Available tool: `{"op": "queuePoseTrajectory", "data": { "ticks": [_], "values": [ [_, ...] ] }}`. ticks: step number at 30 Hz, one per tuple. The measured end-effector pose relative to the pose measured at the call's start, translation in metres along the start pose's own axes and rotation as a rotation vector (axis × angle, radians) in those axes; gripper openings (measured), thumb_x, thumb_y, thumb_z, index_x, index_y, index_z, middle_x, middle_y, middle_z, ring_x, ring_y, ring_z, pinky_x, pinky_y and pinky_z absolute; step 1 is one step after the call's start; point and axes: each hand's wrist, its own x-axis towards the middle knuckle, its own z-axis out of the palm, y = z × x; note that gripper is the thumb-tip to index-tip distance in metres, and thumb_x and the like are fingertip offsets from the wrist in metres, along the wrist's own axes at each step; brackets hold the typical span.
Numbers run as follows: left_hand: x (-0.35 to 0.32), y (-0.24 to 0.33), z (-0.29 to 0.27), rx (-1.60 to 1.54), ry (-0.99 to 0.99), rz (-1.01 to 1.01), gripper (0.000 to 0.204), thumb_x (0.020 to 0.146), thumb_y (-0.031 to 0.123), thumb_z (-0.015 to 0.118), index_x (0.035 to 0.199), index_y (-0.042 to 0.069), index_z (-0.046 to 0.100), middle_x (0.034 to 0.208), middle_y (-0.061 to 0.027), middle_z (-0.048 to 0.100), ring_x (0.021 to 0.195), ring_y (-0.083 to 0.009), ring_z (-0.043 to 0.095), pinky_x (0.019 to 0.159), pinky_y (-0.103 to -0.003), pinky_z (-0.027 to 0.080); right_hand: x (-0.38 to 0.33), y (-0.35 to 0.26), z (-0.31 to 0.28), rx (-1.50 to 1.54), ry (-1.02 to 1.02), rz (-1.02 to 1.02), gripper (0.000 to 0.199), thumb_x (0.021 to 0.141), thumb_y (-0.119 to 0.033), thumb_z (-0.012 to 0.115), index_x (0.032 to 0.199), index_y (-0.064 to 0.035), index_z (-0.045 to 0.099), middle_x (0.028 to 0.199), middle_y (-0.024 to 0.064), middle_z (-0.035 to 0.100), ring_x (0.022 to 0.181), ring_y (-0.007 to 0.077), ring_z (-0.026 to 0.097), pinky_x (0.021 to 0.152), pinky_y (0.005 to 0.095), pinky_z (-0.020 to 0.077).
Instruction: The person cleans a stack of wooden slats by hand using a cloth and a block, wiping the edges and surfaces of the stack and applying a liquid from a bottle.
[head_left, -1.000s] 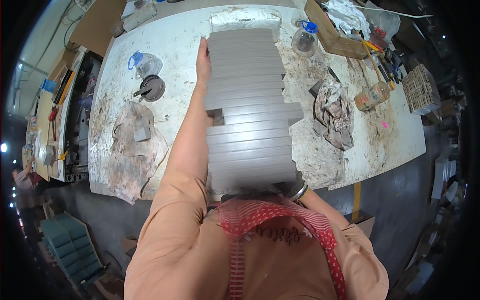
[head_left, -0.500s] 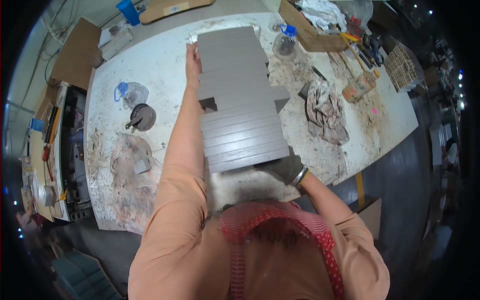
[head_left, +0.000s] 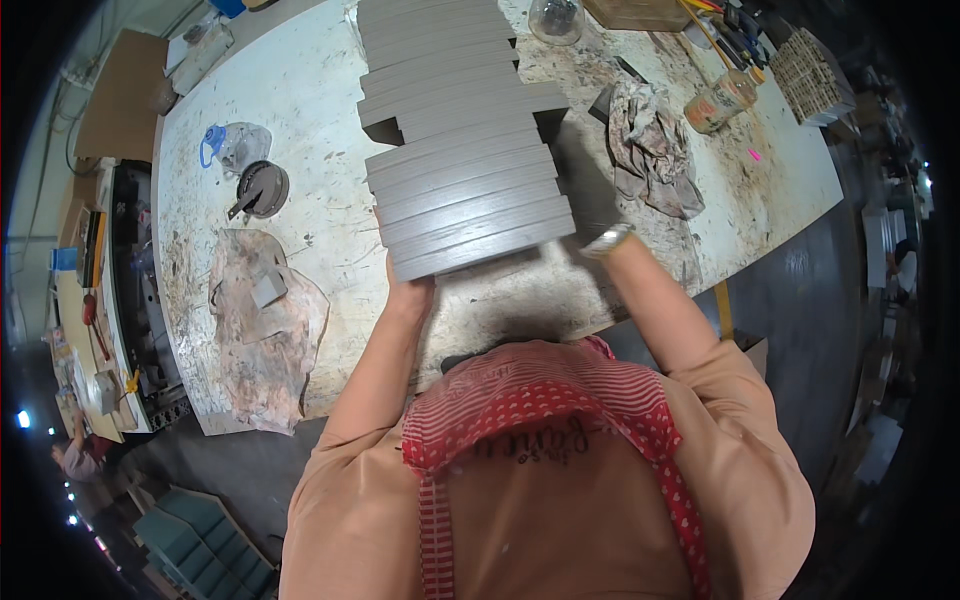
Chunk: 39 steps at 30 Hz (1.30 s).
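One grey stack of strips point(head_left: 468, 190) extends over the middle of the table point(head_left: 325, 120). Left hand point(head_left: 408, 288) at near-left corner, gloved right hand point(head_left: 588, 190) beside right edge; their closure cannot be determined. Apparent step: positioning the stack. Probable next requirement: level support from both sides.

Bright on table point(head_left: 318, 140), shiny on grey boards point(head_left: 470, 190), shadowy just under. Dim on floor point(head_left: 790, 285). Bent, smeary, black toward edges.

Stacked boards point(head_left: 462, 190) occupy twelve o'clock in my remote view, over the table point(head_left: 330, 150), jug point(head_left: 247, 148) and tin point(head_left: 265, 188) at ten, a block point(head_left: 268, 290) on a rag point(head_left: 240, 350) at nine, cloth point(head_left: 652, 150) at two.
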Motion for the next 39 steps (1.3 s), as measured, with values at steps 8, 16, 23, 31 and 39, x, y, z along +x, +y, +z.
{"op": "queuePoseTrajectory", "data": {
  "ticks": [8, 16, 23, 31, 39],
  "values": [
    [-0.009, -0.001, 0.020, -0.129, 0.005, 0.076, 0.056, 0.097, 0.037, 0.044, 0.142, 0.006, 0.031, 0.143, -0.0076, 0.037, 0.131, -0.0202, 0.034, 0.111, -0.036, 0.027, -0.002, 0.054, 0.012, -0.504, -0.030, -0.486, 0.070, 0.086, -0.020, 0.056, 0.145, -0.0088, 0.021, 0.109, 0.0188, 0.063, 0.083, 0.0341, 0.066, 0.069, 0.0401, 0.0537],
    [0.049, 0.017, -0.015, 0.023, -0.054, 0.234, 0.066, 0.099, 0.051, 0.016, 0.148, 0.007, 0.012, 0.155, -0.0069, 0.014, 0.142, -0.0224, 0.014, 0.115, -0.034, 0.012, 0.034, 0.027, 0.010, 0.467, 0.121, 0.069, 0.056, 0.099, -0.045, 0.036, 0.135, -0.0034, 0.045, 0.129, 0.0052, 0.052, 0.100, 0.0127, 0.053, 0.088, 0.0250, 0.0411],
    [0.186, 0.072, -0.002, 0.220, -0.040, 0.333, 0.075, 0.096, 0.060, 0.014, 0.149, 0.007, 0.012, 0.154, -0.0058, 0.019, 0.141, -0.0215, 0.019, 0.114, -0.034, 0.016, 0.170, -0.006, 0.010, 0.409, 0.024, -0.035, 0.060, 0.098, -0.048, 0.038, 0.140, -0.0046, 0.039, 0.136, 0.0015, 0.045, 0.110, 0.0107, 0.045, 0.093, 0.0213, 0.0355],
    [0.244, 0.045, 0.042, -0.143, -0.233, 0.050, 0.073, 0.095, 0.061, 0.021, 0.143, 0.005, 0.021, 0.141, -0.0118, 0.033, 0.129, -0.0233, 0.035, 0.107, -0.038, 0.031, 0.239, 0.008, 0.027, 0.588, -0.341, -0.026, 0.050, 0.098, -0.037, 0.045, 0.132, -0.0008, 0.044, 0.127, 0.0128, 0.052, 0.119, 0.0214, 0.050, 0.097, 0.0279, 0.0417],
    [0.244, 0.050, 0.046, -0.157, -0.100, 0.119, 0.071, 0.095, 0.060, 0.025, 0.139, 0.005, 0.025, 0.131, -0.0126, 0.040, 0.121, -0.0234, 0.041, 0.101, -0.038, 0.037, 0.301, 0.071, 0.009, -0.621, 0.039, -0.774, 0.046, 0.090, -0.016, 0.050, 0.132, 0.0013, 0.042, 0.130, 0.0227, 0.048, 0.121, 0.0303, 0.048, 0.100, 0.0343, 0.0400]
  ]
}}
